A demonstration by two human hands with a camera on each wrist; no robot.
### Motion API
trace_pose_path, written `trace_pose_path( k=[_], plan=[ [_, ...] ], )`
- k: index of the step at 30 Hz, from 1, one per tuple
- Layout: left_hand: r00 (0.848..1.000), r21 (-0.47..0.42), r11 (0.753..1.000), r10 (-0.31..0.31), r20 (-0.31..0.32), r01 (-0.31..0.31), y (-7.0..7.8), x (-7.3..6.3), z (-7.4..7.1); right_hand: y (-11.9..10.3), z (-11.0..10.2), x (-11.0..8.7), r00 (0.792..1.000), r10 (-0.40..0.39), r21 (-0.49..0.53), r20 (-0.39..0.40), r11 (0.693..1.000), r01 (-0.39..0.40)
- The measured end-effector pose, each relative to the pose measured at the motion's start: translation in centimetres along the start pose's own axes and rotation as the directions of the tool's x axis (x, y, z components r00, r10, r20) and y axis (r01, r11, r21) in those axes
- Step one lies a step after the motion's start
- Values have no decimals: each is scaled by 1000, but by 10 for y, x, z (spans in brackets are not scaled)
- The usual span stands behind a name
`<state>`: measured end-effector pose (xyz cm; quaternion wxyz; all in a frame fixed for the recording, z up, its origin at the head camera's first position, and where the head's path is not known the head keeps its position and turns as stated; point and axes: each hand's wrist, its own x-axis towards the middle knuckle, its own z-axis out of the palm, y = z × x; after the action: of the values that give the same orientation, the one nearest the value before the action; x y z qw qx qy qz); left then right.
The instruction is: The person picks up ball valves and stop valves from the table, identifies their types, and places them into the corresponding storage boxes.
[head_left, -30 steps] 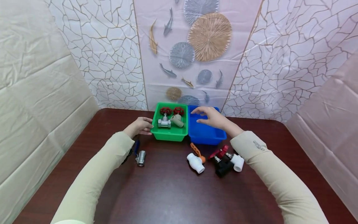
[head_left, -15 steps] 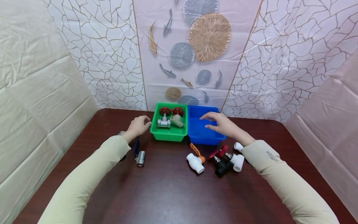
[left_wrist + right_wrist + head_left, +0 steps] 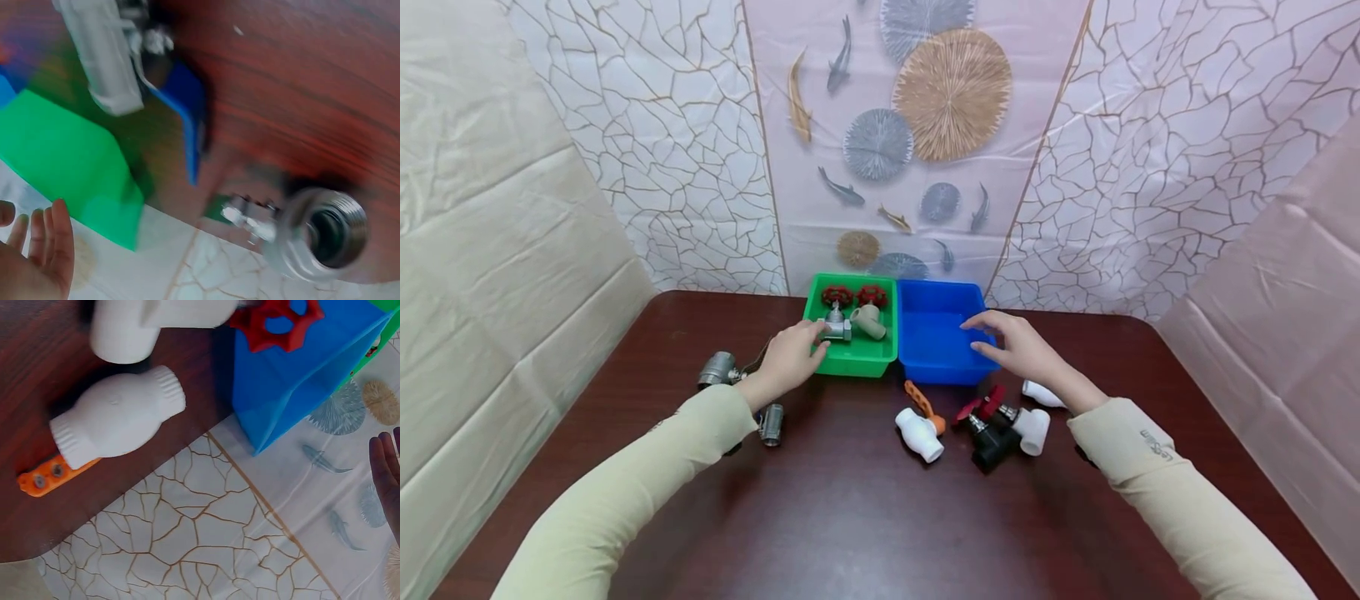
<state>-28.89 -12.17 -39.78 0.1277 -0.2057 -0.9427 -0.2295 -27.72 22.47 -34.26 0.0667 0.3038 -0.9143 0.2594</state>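
Observation:
My left hand (image 3: 790,354) hovers at the left front rim of the green bin (image 3: 850,365), fingers loosely extended and holding nothing. Fingertips overlap the metal gate valve (image 3: 842,330) inside; beside it lies a beige valve (image 3: 871,323), both with red handwheels. Below that hand, the left wrist view shows a small ball valve (image 3: 100,56) with a blue lever and a bigger metal ball valve (image 3: 319,237). Over the right front of the blue bin (image 3: 932,321), my right hand (image 3: 1018,346) hangs relaxed, thumb and fingers apart, with nothing between them.
In front of the blue bin lie a white ball valve (image 3: 919,435) with an orange handle, a black valve (image 3: 992,450) and a white valve (image 3: 1033,431) with red wheels. Another white ball valve (image 3: 112,419) lies right of them. Patterned cloth hangs behind the table.
My left hand left the green bin's side, then moved right over its rim. My right hand drew back rightward from the blue bin, uncovering a white valve. The view shifted slightly.

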Motion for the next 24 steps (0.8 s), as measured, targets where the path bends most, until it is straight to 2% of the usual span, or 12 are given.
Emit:
trace_pose_path(
  k=[6, 10, 13, 18, 24],
  plan=[
    [998, -58, 997, 60, 18, -59, 20, -7, 12, 2, 3, -4, 1000, 22, -3, 0, 1000, -22],
    [990, -94, 986, 139, 11, -137, 39, -13, 23, 3, 4, -11, 999, 45, -9, -13, 999, -45],
    [974, -91, 970, 228, -4, -227, 58, -18, 29, 3, 3, -16, 998, 60, -9, -21, 998, -61],
    [930, -50, 929, 367, -4, -366, 94, -25, 36, 7, 2, -23, 994, 86, 16, -61, 996, -85],
    [899, -88, 900, 434, 66, -428, 129, -36, 44, 16, 1, -30, 994, 84, 40, -66, 996, -82]
  ],
)
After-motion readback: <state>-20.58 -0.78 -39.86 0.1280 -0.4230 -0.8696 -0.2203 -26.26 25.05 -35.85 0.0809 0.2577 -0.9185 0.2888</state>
